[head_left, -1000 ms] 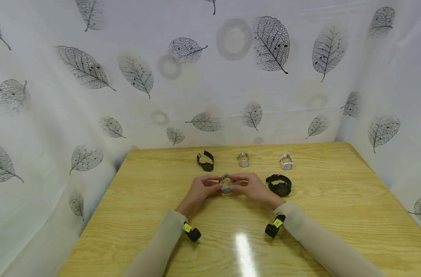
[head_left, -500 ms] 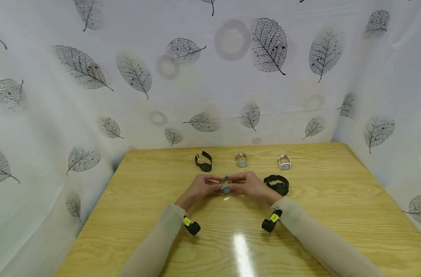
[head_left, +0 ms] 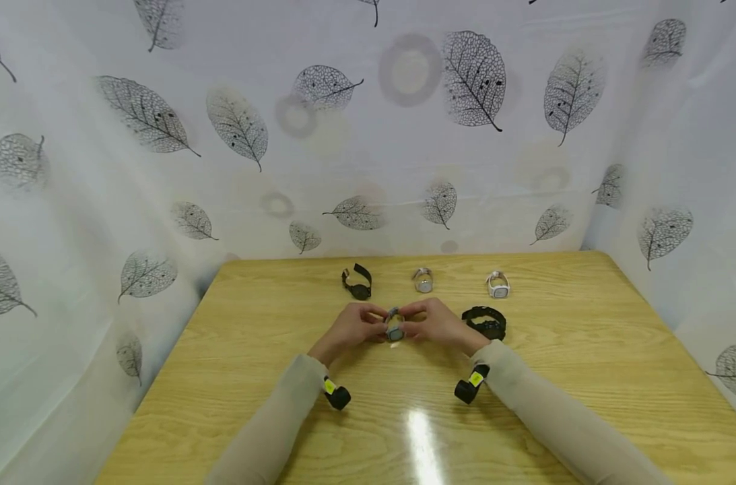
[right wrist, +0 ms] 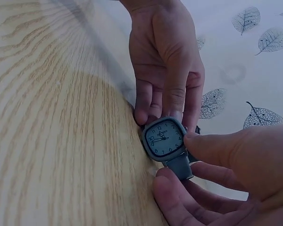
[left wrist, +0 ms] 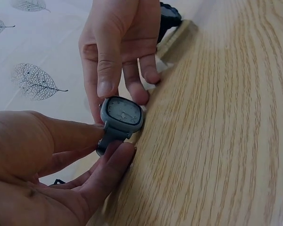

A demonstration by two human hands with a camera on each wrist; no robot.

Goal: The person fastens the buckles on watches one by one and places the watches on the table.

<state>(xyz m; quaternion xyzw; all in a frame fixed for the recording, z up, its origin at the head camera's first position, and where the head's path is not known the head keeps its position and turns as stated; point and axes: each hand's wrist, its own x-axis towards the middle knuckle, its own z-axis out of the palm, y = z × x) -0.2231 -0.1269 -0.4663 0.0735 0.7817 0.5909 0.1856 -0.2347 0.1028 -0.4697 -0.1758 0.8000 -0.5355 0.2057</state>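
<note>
Both hands hold a small grey watch (head_left: 394, 330) with a squarish pale-blue face just above the middle of the wooden table (head_left: 561, 377). My left hand (head_left: 378, 327) pinches its left side between thumb and fingers. From the right, my right hand (head_left: 411, 326) pinches the other side. In the left wrist view the watch (left wrist: 122, 113) faces the camera, my left hand (left wrist: 106, 146) grips the strap below it and my right hand (left wrist: 120, 87) has fingertips behind the case. The right wrist view shows the watch dial (right wrist: 164, 138) between my right hand (right wrist: 179, 155) and my left hand (right wrist: 167, 101).
Three watches lie in a row at the far side: a black one (head_left: 357, 283), a silver one (head_left: 423, 280) and a white one (head_left: 498, 285). A chunky black watch (head_left: 485, 323) lies just right of my right hand. Leaf-print curtains (head_left: 161, 168) enclose the table.
Both hands keep their hold on the grey watch and have barely moved; the view shifts slightly.
</note>
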